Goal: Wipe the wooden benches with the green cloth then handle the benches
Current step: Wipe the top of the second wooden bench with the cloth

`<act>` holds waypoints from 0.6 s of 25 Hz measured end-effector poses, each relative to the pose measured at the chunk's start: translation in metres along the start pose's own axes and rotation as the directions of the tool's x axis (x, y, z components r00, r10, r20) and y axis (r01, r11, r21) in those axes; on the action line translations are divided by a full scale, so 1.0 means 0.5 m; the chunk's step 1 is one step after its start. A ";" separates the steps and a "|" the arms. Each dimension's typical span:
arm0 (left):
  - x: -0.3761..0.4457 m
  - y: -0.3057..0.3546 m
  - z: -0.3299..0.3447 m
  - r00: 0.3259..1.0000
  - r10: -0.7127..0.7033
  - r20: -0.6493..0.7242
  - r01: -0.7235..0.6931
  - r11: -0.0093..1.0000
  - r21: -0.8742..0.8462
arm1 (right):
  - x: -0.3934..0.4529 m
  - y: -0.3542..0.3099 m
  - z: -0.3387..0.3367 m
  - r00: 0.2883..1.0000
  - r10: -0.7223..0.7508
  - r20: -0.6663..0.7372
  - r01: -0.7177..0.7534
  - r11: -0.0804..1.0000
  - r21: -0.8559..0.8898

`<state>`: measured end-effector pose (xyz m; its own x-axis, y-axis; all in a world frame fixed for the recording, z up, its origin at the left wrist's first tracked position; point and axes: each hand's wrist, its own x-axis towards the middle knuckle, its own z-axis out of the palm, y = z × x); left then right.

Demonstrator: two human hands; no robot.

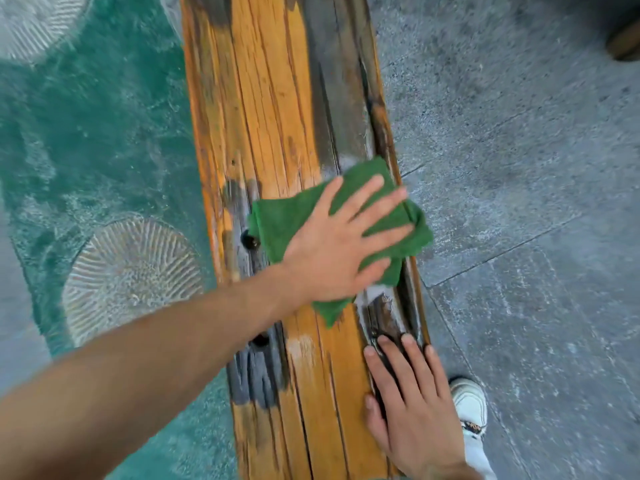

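Observation:
A long wooden bench (273,109) with worn orange varnish and grey weathered patches runs from the top of the head view down to the bottom. On its right half lies a folded green cloth (273,223). My left hand (343,244) presses flat on the cloth with fingers spread and straight, reaching across from the lower left. My right hand (412,407) rests flat on the bench's right edge, nearer to me, fingers straight and touching the dark cracked wood. A whitish smear shows on the wood beside the cloth.
Teal painted ground (93,133) with pale ribbed circular patterns (131,275) lies left of the bench. Grey stone paving (519,168) lies to its right. My white shoe (469,407) stands on the paving close to the bench's right edge. A dark object (625,43) sits at the top right corner.

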<state>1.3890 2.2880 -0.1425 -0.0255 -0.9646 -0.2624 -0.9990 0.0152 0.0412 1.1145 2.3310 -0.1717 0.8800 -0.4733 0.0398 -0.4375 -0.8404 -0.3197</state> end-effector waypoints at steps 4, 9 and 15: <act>-0.193 -0.091 0.042 1.000 0.021 -0.007 -0.021 1.000 -0.009 | 0.003 -0.002 -0.008 1.000 0.000 0.023 0.000 1.000 0.002; 0.098 -0.250 -0.048 0.719 -0.694 -0.047 0.672 0.710 -0.212 | -0.001 -0.001 -0.004 0.999 -0.015 0.037 0.015 1.000 -0.005; -0.078 0.027 0.016 1.000 -0.016 -0.007 0.016 1.000 0.015 | 0.046 -0.005 -0.039 0.991 0.130 0.011 -0.130 0.984 0.123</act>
<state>1.3761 2.3280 -0.1393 -0.0095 -0.9666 -0.2561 -0.9997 0.0038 0.0229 1.1323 2.3171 -0.1514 0.8177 -0.5755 -0.0122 -0.5224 -0.7330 -0.4357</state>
